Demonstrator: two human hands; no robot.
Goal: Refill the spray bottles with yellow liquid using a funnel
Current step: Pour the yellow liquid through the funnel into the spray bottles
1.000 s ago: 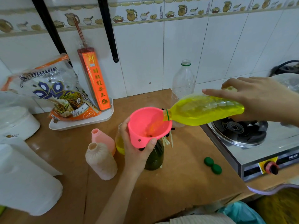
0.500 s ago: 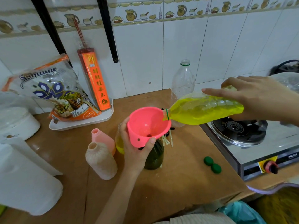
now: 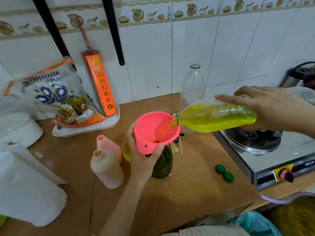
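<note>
Over the counter (image 3: 196, 193), right hand (image 3: 276, 111) tips yellow bottle (image 3: 214, 119) into funnel (image 3: 156, 132).

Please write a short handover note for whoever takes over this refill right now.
Left hand: grips the pink funnel, seated in the dark bottle.
Right hand: holds the yellow bottle tipped, mouth at the funnel rim.
Done: pouring under way; liquid runs down the funnel.
Left: finish this fill; two open bottles wait beside it; two green caps lie on the counter.
</note>
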